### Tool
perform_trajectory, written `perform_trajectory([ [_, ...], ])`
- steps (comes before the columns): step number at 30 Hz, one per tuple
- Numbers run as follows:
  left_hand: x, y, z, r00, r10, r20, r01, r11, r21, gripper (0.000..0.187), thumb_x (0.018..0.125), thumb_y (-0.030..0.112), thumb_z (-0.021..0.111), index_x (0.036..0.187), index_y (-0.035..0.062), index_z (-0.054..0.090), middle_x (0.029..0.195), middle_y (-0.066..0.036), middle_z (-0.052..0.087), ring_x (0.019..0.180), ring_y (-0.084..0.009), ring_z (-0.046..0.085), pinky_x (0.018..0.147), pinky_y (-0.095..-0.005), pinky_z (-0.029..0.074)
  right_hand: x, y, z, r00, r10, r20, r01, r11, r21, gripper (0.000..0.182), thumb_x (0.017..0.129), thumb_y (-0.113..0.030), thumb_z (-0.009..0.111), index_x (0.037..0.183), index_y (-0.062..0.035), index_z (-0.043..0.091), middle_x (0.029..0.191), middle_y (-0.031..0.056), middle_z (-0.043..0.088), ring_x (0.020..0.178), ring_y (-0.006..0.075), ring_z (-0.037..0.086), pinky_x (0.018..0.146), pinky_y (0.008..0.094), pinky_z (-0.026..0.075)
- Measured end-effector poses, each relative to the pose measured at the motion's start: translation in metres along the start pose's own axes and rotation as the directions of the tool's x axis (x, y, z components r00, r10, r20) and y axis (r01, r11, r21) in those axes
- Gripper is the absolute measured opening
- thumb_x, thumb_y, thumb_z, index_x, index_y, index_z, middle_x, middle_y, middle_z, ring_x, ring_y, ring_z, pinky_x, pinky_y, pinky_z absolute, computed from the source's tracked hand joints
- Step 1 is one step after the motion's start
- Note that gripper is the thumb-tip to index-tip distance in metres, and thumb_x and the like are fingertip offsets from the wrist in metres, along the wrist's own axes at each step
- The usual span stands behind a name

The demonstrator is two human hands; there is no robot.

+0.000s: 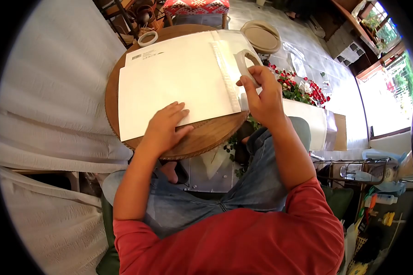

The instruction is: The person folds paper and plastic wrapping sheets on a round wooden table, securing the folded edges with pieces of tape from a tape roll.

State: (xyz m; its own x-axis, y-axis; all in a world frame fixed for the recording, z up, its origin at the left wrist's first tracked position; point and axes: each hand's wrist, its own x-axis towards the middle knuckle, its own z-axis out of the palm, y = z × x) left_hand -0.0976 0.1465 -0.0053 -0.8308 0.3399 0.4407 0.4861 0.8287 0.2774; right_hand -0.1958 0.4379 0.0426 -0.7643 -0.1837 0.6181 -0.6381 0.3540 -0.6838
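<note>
Large white sheets [170, 82], one printed with a barcode, lie overlapping on a round wooden table [206, 137]. My left hand [167, 123] rests on the near edge of the white sheets, fingers stretched out and holding nothing. Over their right end, my right hand [265, 96] is closed on a pale roll of tape [241, 63], thumb and fingers at its near side. A whitish, semi-transparent strip [226, 73] runs along the right end of the sheets. Clear plastic film [231, 39] shows beyond it at the table's far right.
Another tape roll [147, 38] sits at the table's far left edge. Right of the table are a round beige stool [260, 36], red roses [314, 93] and a long white box [303, 121]. A wire rack [353, 169] stands at right; a pale curtain [59, 91] hangs at left.
</note>
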Motion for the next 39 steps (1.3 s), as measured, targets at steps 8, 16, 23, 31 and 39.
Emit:
perform_trajectory([
  [8,-0.001,-0.021,0.012,0.986,0.151,0.072,-0.162,0.969,0.186,0.014,0.097,0.01,0.069,0.108,0.0018,0.069,0.124,-0.017,0.075,0.113,-0.0358,0.074,0.095,-0.044,0.062,-0.003,0.007,-0.018,0.934,-0.072,0.35,0.222,0.885,-0.409,0.026,0.087,-0.005,0.074,0.111,-0.016,0.078,0.106,0.0078,0.069,0.106,0.0282,0.066,0.099,0.0445,0.036],
  [16,-0.005,-0.013,0.017,0.998,0.063,0.012,-0.064,0.981,0.181,0.011,0.095,0.006,0.07,0.105,0.0009,0.07,0.113,-0.02,0.078,0.111,-0.0372,0.075,0.092,-0.0433,0.063,-0.017,0.004,-0.014,0.814,-0.092,0.574,0.365,0.85,-0.38,0.041,0.071,-0.028,0.093,0.108,-0.0148,0.084,0.133,0.0082,0.064,0.133,0.0263,0.053,0.11,0.0473,0.032],
  [23,-0.006,-0.006,-0.001,0.954,-0.285,0.091,0.296,0.861,-0.413,0.015,0.095,0.006,0.076,0.107,-0.0028,0.078,0.117,-0.019,0.079,0.114,-0.0296,0.076,0.101,-0.0365,0.058,-0.018,0.009,-0.013,0.818,-0.056,0.572,0.336,0.854,-0.397,0.025,0.074,-0.022,0.09,0.097,-0.0139,0.085,0.13,0.0051,0.065,0.123,0.024,0.057,0.109,0.0455,0.032],
  [31,-0.01,-0.002,-0.004,0.875,-0.454,0.169,0.476,0.74,-0.476,0.018,0.095,0.006,0.076,0.111,-0.0029,0.077,0.119,-0.017,0.079,0.113,-0.0249,0.075,0.101,-0.0352,0.056,-0.014,0.009,-0.014,0.849,-0.087,0.521,0.366,0.808,-0.461,0.014,0.082,-0.011,0.081,0.095,-0.013,0.086,0.121,0.0074,0.069,0.114,0.0246,0.062,0.104,0.0442,0.033],
  [39,-0.012,0.004,0.002,0.977,-0.19,-0.095,0.162,0.957,-0.24,0.022,0.088,0.005,0.078,0.109,-0.0012,0.076,0.121,-0.016,0.077,0.113,-0.0338,0.073,0.1,-0.0404,0.058,-0.009,0.001,-0.026,0.884,-0.19,0.427,0.324,0.907,-0.268,0.016,0.08,-0.01,0.085,0.095,-0.0142,0.086,0.112,0.0077,0.069,0.109,0.026,0.064,0.097,0.0424,0.035],
])
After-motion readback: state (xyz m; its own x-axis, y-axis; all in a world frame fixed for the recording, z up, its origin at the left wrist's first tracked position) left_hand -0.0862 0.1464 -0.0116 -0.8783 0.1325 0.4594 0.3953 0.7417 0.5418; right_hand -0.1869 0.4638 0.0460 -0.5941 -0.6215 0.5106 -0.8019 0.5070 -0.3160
